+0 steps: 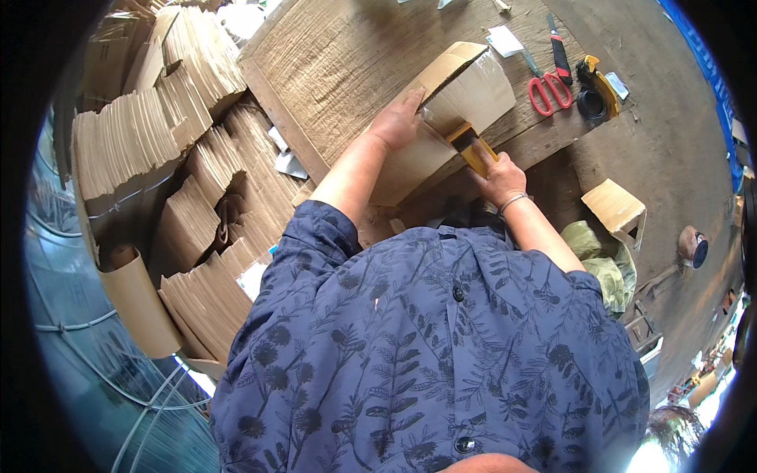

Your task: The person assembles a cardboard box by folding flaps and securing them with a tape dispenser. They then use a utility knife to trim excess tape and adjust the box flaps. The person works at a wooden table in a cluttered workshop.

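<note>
Short-sleeved blue shirt (441, 347) with dark leaf-and-sprig print, dark round buttons (458, 293) down the front, thin silver bangle (512, 202) on right wrist, forearms bare

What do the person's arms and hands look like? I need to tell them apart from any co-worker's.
Both forearms are bare. The left hand wears nothing visible; the right hand has a thin silvery bangle at the wrist. Short blue sleeves carry a dark leaf print.
</note>
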The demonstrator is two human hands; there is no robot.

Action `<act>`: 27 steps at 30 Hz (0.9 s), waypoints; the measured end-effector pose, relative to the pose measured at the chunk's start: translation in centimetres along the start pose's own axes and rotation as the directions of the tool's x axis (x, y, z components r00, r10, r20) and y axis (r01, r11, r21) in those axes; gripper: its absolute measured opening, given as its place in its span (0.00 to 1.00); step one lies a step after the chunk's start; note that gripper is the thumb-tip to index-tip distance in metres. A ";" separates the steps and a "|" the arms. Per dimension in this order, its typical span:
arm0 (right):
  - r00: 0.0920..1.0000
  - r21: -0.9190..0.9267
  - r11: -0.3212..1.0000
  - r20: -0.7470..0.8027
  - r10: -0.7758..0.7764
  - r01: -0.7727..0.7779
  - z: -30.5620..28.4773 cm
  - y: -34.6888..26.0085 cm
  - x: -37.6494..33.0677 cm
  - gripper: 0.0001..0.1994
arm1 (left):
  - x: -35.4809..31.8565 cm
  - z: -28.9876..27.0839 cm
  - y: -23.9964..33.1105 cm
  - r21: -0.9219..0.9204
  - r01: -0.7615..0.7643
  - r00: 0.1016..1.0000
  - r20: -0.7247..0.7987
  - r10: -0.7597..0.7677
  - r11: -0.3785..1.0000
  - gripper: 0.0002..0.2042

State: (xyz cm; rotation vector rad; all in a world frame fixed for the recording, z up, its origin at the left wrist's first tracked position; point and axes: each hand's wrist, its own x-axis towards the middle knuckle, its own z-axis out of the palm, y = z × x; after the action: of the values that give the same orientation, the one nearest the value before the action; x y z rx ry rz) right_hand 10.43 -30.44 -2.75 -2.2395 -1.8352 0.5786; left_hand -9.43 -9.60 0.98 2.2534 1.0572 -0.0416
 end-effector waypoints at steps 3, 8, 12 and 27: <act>1.000 0.021 1.000 -0.024 -0.003 0.004 1.9 0.2 0.0 0.35 | 0.6 -1.2 1.1 0.029 0.054 0.994 0.096 -0.057 0.998 0.32; 0.999 0.017 1.000 -0.053 0.008 -0.007 3.1 0.2 -0.4 0.36 | 1.3 0.3 1.4 0.074 0.184 0.982 0.030 -0.187 0.980 0.35; 0.999 -0.013 0.999 -0.013 0.048 -0.048 3.5 0.3 -1.0 0.37 | 1.3 -0.5 2.3 0.063 0.211 0.975 0.065 -0.215 0.975 0.36; 0.746 -0.285 0.949 0.602 0.285 -0.134 -8.8 -6.5 9.9 0.20 | 1.6 2.2 2.0 -0.049 0.290 0.955 -0.051 -0.292 0.956 0.33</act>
State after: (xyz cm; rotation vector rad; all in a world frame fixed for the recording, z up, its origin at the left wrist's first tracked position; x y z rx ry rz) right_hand 9.79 -18.54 5.96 -2.6455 -2.0075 1.3970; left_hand -6.46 -10.72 -0.11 2.0559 1.4019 -0.0781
